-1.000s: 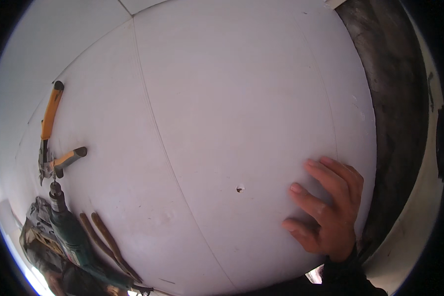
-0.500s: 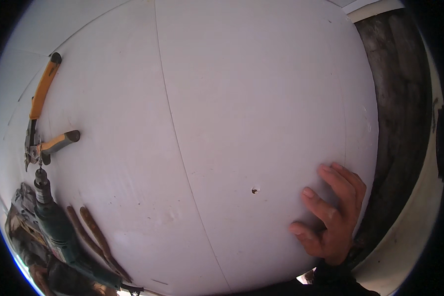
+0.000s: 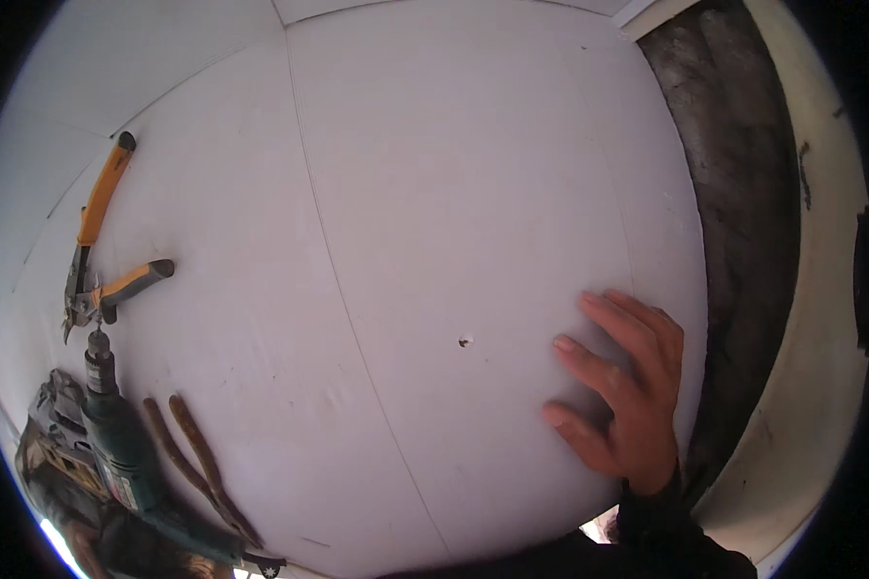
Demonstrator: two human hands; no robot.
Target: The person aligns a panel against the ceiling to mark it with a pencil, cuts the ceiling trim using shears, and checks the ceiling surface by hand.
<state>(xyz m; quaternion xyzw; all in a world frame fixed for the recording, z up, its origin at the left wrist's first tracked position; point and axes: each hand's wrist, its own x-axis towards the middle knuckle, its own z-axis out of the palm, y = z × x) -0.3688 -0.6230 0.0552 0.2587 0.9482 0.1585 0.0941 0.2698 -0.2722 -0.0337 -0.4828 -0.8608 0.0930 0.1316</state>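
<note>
My right hand (image 3: 632, 376) rests on the large white panel (image 3: 434, 193), near its right edge. Its fingers are spread and slightly bent, and nothing is in them. To the left of the fingertips is a small hole (image 3: 465, 341) in the panel, with a chipped rim. My left hand does not show. At the far left lies a green power drill (image 3: 121, 454), its bit pointing away from me. Just beyond the bit, an open pair of snips (image 3: 106, 217) with orange and dark grips lies on the panel.
Beside the drill lie pliers (image 3: 203, 468) with worn brown handles. A dark, crumpled bag-like bundle (image 3: 63, 463) sits at the left edge. A thin seam (image 3: 343, 299) runs down the panel. Past its right edge is a rough dark strip (image 3: 734, 193), then a pale surface (image 3: 826, 232).
The whole view has shifted, so the hole and the panel's right edge sit further left. My right hand stays spread on the panel near that edge. The tools lie as before.
</note>
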